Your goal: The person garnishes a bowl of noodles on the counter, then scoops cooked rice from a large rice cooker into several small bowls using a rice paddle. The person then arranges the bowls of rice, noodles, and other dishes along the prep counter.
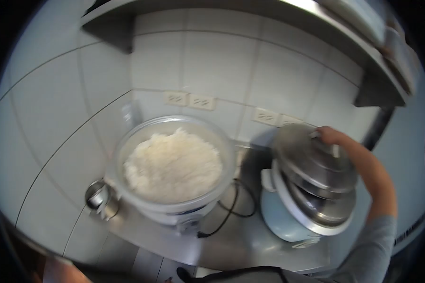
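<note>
My right hand (329, 136) is closed around the handle of a metal pot lid (307, 155). The lid tilts over the right-hand rice cooker (283, 214), above a second shiny metal lid (333, 211) on that cooker. Whether the two lids touch is hard to make out. To the left stands a large uncovered rice cooker (224, 181), heaped with white cooked rice (174, 165). A blurred skin-toned patch at the lower left edge seems to be part of my left hand (63, 272); its fingers do not show.
Both cookers stand on a steel counter (174, 247). Small metal containers (101, 198) sit in the left corner. A black power cord (229, 212) loops between the cookers. Wall sockets (201, 101) line the tiles, and a metal shelf (222, 16) runs overhead.
</note>
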The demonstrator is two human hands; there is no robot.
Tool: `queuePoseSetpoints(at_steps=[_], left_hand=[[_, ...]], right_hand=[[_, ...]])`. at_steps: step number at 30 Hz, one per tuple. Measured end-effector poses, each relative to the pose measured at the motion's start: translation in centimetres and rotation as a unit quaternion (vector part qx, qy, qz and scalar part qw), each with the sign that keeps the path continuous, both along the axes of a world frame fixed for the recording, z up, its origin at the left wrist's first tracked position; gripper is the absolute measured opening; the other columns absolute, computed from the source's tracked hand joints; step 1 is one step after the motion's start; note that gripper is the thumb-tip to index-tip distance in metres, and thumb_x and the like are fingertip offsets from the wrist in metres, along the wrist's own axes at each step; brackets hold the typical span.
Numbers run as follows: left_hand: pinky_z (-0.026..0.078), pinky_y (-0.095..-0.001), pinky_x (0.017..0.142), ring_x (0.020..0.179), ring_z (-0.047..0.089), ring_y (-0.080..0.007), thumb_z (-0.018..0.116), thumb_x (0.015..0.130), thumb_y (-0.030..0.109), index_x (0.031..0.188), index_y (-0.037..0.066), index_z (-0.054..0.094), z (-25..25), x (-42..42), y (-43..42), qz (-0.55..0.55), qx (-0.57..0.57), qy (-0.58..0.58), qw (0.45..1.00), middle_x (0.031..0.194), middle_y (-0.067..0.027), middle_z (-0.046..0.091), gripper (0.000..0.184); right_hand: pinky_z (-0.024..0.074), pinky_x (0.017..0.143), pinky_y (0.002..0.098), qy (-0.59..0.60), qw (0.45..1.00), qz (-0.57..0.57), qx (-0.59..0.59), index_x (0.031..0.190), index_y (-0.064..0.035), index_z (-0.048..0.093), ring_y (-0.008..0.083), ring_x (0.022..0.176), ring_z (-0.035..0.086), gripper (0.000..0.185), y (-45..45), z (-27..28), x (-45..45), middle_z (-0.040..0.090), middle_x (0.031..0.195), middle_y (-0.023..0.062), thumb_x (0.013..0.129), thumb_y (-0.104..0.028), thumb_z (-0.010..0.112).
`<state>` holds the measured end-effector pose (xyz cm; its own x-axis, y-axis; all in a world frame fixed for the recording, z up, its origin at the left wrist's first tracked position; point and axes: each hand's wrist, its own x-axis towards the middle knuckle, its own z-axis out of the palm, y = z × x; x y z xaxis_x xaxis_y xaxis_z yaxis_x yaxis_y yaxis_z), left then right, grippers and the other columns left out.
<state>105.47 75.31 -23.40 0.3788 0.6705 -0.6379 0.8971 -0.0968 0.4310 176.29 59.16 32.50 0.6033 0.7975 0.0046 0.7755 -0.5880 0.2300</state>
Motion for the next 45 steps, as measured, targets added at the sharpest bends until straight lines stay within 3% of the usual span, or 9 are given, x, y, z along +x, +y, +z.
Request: queuePoseSetpoints(at_steps=[4,7,10,13,16,19,33,37,45], left_hand=[[0.047,-0.0434,0.08,0.089,0.061,-0.0357,0.049,0.086,0.035,0.1,0.007,0.064,5.7,2.9,1.1,-0.015,-0.034,0.018,0.999,0.088,-0.02,0.064,0.035],[0.048,-0.0423,0.072,0.082,0.061,-0.029,0.046,0.09,0.035,0.103,0.005,0.054,0.7,1.8,3.1,-0.124,-0.006,-0.027,0.992,0.086,-0.0096,0.064,0.034],[0.049,-0.0422,0.071,0.081,0.063,-0.0345,0.05,0.088,0.031,0.108,0.008,0.053,-0.6,1.7,3.6,-0.151,0.127,-0.07,0.978,0.091,-0.0179,0.064,0.031],[0.051,-0.0372,0.072,0.078,0.065,-0.0328,0.053,0.086,0.024,0.115,0.007,0.05,6.6,2.6,3.3,0.217,-0.108,-0.184,0.953,0.092,-0.0167,0.065,0.033],[0.051,-0.0353,0.07,0.076,0.066,-0.0289,0.055,0.085,0.017,0.121,0.006,0.045,4.3,0.9,2.4,0.153,-0.079,-0.283,0.944,0.09,-0.0156,0.065,0.038],[0.051,-0.0309,0.059,0.068,0.065,-0.0224,0.053,0.081,0.002,0.128,0.005,0.037,10.0,0.4,1.7,0.24,-0.129,-0.275,0.922,0.082,-0.0133,0.061,0.049],[0.05,-0.0314,0.071,0.075,0.066,-0.0182,0.052,0.088,0.019,0.121,0.001,0.047,11.1,0.1,-6.0,0.317,-0.026,-0.305,0.898,0.087,-0.0144,0.066,0.037],[0.049,-0.0307,0.069,0.071,0.064,-0.0192,0.048,0.091,0.033,0.089,-0.001,0.063,10.5,1.3,-11.0,0.301,-0.016,-0.412,0.86,0.076,-0.0122,0.065,0.037],[0.043,-0.0296,0.059,0.059,0.053,-0.0149,0.042,0.094,0.04,0.076,0.003,0.059,15.3,-1.7,-21.1,0.343,-0.01,-0.346,0.873,0.062,-0.0063,0.054,0.045]], right_hand=[[0.0434,0.076,0.0395,0.064,0.988,0.055,0.129,0.112,0.0011,0.054,0.0347,0.085,0.058,0.036,3.4,6.5,-9.0,0.061,0.09,0.0224,0.077,-0.002,0.052],[0.0436,0.076,0.0399,0.026,0.966,0.196,0.166,0.116,0.0011,0.051,0.0347,0.084,0.058,0.037,9.5,7.3,-12.6,0.06,0.089,0.0238,0.079,0.0,0.05],[0.0435,0.077,0.0415,0.064,0.966,0.19,0.165,0.117,0.0003,0.048,0.0374,0.087,0.058,0.037,18.9,6.1,-20.1,0.059,0.09,0.0253,0.08,0.0,0.049],[0.0436,0.077,0.0444,0.07,0.927,0.319,0.186,0.114,-0.0012,0.049,0.0408,0.09,0.057,0.034,28.7,1.6,-23.3,0.06,0.092,0.0251,0.08,-0.002,0.05],[0.0436,0.077,0.0448,0.096,0.921,0.335,0.173,0.112,-0.0013,0.051,0.0406,0.091,0.056,0.031,35.6,-2.3,-26.0,0.06,0.092,0.0247,0.081,-0.003,0.05],[0.0438,0.076,0.0447,0.118,0.919,0.345,0.151,0.111,-0.0018,0.053,0.0403,0.091,0.056,0.03,39.3,-5.2,-27.1,0.06,0.092,0.0252,0.081,-0.004,0.05],[0.0416,0.08,0.0466,0.074,0.892,0.428,0.124,0.116,0.0012,0.048,0.0424,0.096,0.054,0.037,41.4,-8.0,-26.7,0.058,0.097,0.0277,0.082,-0.009,0.053],[0.0282,0.101,0.0453,-0.033,0.906,0.4,0.13,0.14,-0.0104,0.027,0.0359,0.125,0.035,0.06,39.7,-8.6,-30.1,0.035,0.136,0.0209,0.088,-0.026,0.052],[0.0267,0.1,0.0433,0.097,0.72,0.655,0.207,0.127,-0.0097,0.047,0.0337,0.121,0.036,0.045,30.5,-10.4,-52.1,0.037,0.134,0.0152,0.084,-0.023,0.056]])
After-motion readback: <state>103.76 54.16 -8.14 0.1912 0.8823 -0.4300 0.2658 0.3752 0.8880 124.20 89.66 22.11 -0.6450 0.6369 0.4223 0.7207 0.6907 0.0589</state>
